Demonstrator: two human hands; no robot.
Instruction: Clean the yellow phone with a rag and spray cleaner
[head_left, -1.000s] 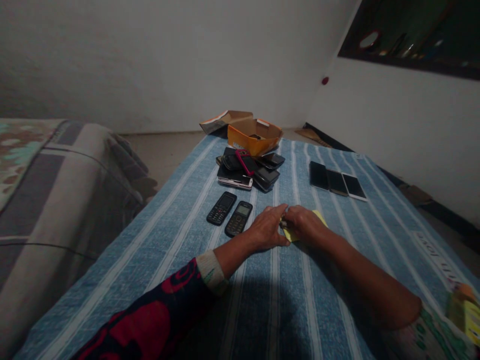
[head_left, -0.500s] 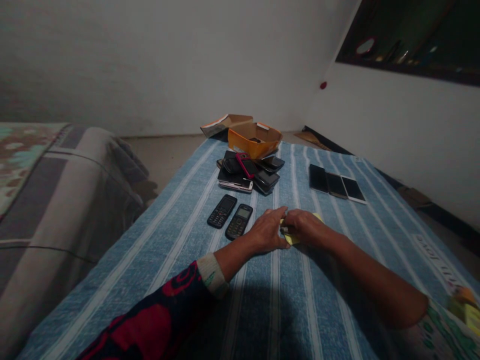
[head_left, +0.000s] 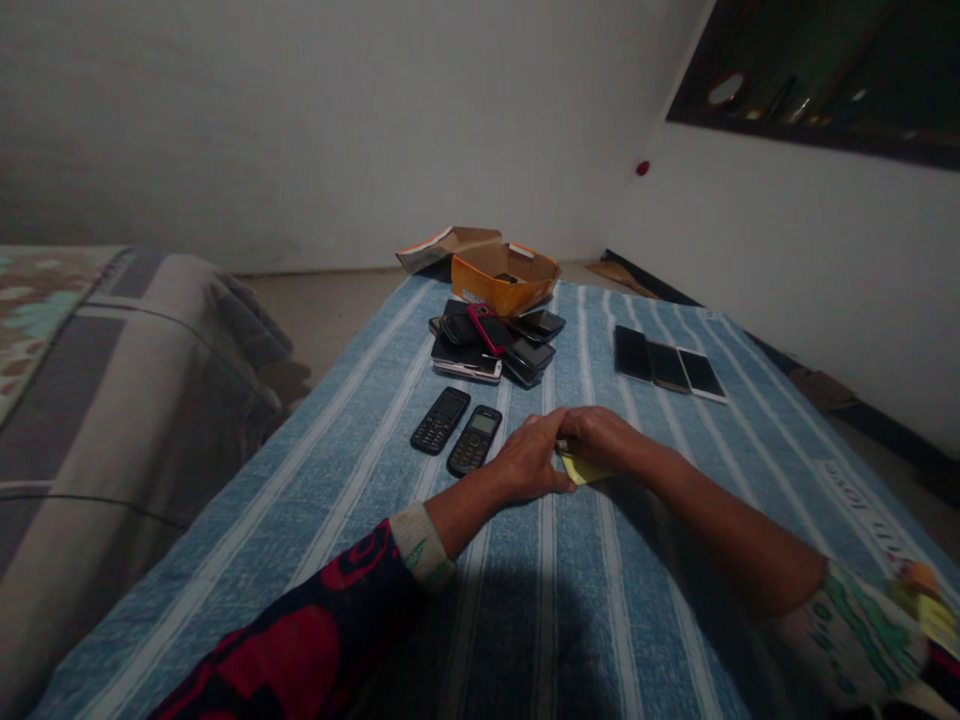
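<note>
Head view: the cloth (head_left: 675, 560) lay bare from 4 to 8 o'clock of the hands, its edge well off at 3. A phone pile (head_left: 491, 340) sat at 11, three smartphones (head_left: 667, 362) at 1, and two keypad phones (head_left: 457, 430) near at 9. The right hand (head_left: 600, 438) curled over and gripped the note (head_left: 581, 468), which lay flat at centre. The left hand (head_left: 529, 458) touched it, grip unclear. The note's bare corner pointed to 6; its long axis was hidden.

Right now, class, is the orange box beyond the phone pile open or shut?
Open: the orange box shows its hollow inside, with no lid over it.
</note>
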